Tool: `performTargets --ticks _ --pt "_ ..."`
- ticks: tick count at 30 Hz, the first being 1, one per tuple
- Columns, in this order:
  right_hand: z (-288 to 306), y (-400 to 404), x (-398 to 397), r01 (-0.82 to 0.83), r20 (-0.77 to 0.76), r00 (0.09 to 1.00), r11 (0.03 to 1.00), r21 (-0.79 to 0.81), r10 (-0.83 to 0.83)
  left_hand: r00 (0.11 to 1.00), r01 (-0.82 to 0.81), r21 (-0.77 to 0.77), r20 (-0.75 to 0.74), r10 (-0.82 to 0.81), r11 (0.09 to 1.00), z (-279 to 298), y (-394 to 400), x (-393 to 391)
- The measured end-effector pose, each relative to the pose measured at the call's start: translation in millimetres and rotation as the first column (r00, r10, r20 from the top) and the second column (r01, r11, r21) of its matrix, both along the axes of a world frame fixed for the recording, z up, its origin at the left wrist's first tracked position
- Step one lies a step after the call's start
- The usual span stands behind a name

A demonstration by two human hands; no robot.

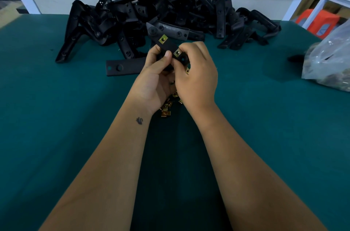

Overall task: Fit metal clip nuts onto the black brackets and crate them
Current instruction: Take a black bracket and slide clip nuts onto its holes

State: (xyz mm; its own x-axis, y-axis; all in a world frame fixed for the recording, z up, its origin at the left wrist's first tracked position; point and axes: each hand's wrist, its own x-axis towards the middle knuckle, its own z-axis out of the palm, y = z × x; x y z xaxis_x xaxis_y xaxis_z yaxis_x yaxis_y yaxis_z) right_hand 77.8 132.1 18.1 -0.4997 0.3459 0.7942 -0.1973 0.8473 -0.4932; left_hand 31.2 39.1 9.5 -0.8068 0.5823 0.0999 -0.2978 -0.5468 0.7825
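- Table (56, 136): a dark green surface filling most of the view, running from the near edge to a pale wall at the far side.
- Pile of black brackets (170, 13): a wide heap along the far edge of the table against the wall, with the pieces lying tangled at many angles.
- Plastic bag (329, 60): a clear, crumpled bag at the right edge of the table, well apart from the hands; its contents are too blurred to tell.
- Loose bracket (125, 67): a flat black strip with holes, lying on the table just left of the hands and in front of the heap.
- Left hand (155, 77): raised over the middle of the table, fingers curled round the near end of the held bracket, thumb laid across its face.
- Right hand (197, 73): just beside the left hand and touching it, fingertips pinching a clip nut against the held bracket.
- Held bracket (169, 47): a short black strip between both hands, tilted with its far end up and to the left.
- Clip nuts on the held bracket: one brass-coloured nut (163, 39) seated at the far end, a second (177, 52) near the middle under the right fingertips.
- Loose clip nuts (166, 110): a small heap of brass-coloured pieces on the table beneath the wrists, partly hidden by the hands.
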Motion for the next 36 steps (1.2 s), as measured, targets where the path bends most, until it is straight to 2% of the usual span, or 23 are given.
performTargets --ticks 7,14,23,27,31,36 --pt "-4.9 2.7 1.2 -0.018 0.104 0.994 1.000 0.006 0.017 0.998 -0.044 -0.045 -0.052 0.041 0.998 0.2 -0.9 -0.7" --pt "-1.7 4.0 2.2 -0.026 0.105 0.994 1.000 -0.001 0.025 0.996 -0.074 -0.129 -0.061 0.067 0.989 1.5 3.2 2.3" --pt "-0.4 2.2 2.4 -0.061 0.065 0.996 0.992 -0.111 0.068 0.992 -0.095 -0.210 -0.107 0.074 0.973 3.7 3.4 4.2" --pt "-0.5 6.1 2.4 -0.043 0.078 0.995 0.957 -0.285 0.068 0.967 -0.251 -0.176 -0.097 0.237 0.952 5.3 3.1 4.0" --pt "4.7 15.6 3.6 -0.091 -0.010 0.994 0.797 -0.598 0.105 0.908 -0.417 -0.142 -0.091 0.408 0.898 6.8 -2.2 2.2" --pt "8.3 16.1 4.6 -0.207 -0.076 0.974 0.712 -0.671 0.211 0.807 -0.591 -0.202 -0.141 0.574 0.781 5.4 1.7 4.7"
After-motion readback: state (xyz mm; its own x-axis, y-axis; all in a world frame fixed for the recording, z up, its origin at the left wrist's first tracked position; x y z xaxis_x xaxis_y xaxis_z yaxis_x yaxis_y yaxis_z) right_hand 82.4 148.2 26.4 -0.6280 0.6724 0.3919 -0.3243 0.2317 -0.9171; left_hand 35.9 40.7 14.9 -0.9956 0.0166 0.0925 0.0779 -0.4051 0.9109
